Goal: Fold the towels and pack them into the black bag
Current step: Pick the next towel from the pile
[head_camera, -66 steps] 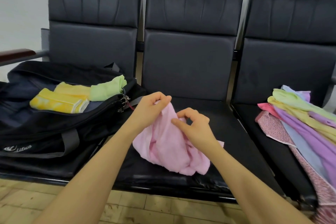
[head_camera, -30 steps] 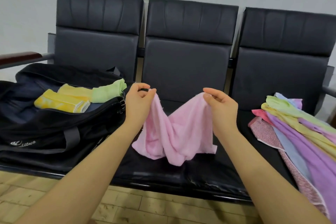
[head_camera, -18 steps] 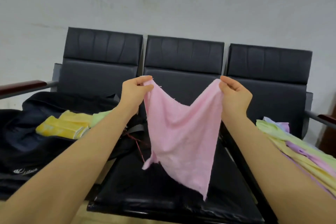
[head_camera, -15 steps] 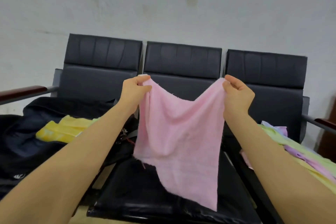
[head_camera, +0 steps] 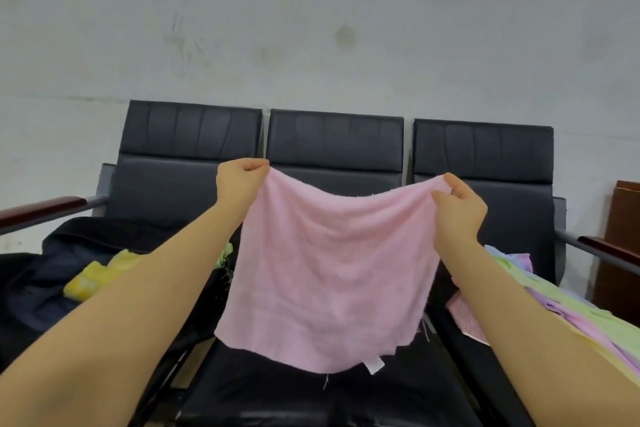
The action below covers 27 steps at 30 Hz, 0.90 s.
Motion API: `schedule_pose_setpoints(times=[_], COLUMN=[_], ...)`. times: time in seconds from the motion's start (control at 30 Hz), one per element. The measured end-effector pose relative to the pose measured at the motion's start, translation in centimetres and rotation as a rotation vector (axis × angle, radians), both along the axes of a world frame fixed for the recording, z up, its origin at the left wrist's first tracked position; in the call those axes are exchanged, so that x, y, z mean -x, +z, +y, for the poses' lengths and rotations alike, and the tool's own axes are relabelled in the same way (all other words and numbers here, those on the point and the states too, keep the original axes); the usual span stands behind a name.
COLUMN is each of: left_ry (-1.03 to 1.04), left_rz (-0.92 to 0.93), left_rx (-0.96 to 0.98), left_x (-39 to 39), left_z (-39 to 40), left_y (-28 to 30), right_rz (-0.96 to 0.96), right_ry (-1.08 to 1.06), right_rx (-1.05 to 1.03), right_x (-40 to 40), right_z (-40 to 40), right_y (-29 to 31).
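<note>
Now left hand (head_camera: 242, 184) and right hand (head_camera: 459, 206) each pinch a top corner of pink towel (head_camera: 329, 274), hung flat over middle seat for folding; bag (head_camera: 41, 281) at 9 o'clock, towel pile (head_camera: 561, 308) at 3.

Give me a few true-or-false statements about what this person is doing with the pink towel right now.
1. Both hands hold the pink towel up by its top corners. True: left hand, right hand.
2. The pink towel is neatly folded. False: it hangs spread open.
3. Yellow towels lie in the black bag. True.
4. The pile of towels sits on the middle seat. False: it lies on the right-hand seat.
5. A small white tag hangs at the towel's bottom edge. True.
</note>
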<state>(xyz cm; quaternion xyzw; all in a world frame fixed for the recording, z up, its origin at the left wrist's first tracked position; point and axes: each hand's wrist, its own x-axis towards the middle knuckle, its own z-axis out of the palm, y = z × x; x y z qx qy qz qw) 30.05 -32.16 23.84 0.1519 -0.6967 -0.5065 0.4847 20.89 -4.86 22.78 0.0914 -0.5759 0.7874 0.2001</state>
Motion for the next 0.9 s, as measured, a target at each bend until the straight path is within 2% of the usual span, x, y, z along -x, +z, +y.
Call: schedule_pose_setpoints(times=[0.13, 0.37, 0.63, 0.77, 0.9], left_ry=[0.121, 0.065, 0.145, 0.195, 0.175], left_rz=[0.015, 0.041, -0.104, -0.066, 0.024], left_rx=[-0.066, -0.201, -0.063, -0.087, -0.064], left_x=[0.2, -0.3, -0.6, -0.7, -0.9], left_z=[0.4, 0.9, 0.7, 0.6, 0.8], left_y=[-0.5, -1.1, -2.7, -2.8, -2.1], right_rz=[0.051, 0.081, 0.036, 0.043, 0.081], right_ry=[-0.033, -0.166, -0.182, -0.148, -0.152], right_rx=[-0.147, -0.229, -0.205, -0.153, -0.249], right_x=[-0.1, 0.6, 0.8, 0.9, 1.2], right_z=[1.3, 2.6, 2.7, 2.7, 2.8], right_y=[0.1, -0.9, -1.7, -1.1, -0.8])
